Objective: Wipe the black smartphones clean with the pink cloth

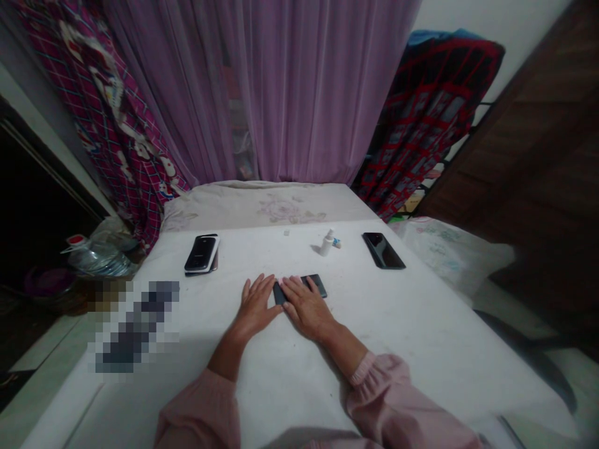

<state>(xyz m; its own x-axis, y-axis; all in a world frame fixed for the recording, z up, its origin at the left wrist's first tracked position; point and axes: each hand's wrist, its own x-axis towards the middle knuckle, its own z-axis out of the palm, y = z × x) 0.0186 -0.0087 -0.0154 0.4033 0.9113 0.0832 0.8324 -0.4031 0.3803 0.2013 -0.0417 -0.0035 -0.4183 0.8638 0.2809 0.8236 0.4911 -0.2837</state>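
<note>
A dark smartphone (319, 285) lies flat and crosswise on the white-covered table in front of me. My right hand (306, 305) rests on top of it with fingers stretched out, hiding much of its middle. Something small and pale pink peeks out by the right fingertips; it is too small to name. My left hand (256, 305) lies at the phone's left end, fingers extended and thumb pointing toward the phone's lower edge. A white spray bottle (326, 243) stands beyond the right hand, with a small blue and tan item (337, 243) beside it.
A stack of phones (202, 254) sits on the left of the table (262, 399), and another dark phone (384, 251) on the right. A blurred-out dark object (138, 327) lies at the left edge. A small pale square (286, 232) lies farther back, before purple curtains (299, 93).
</note>
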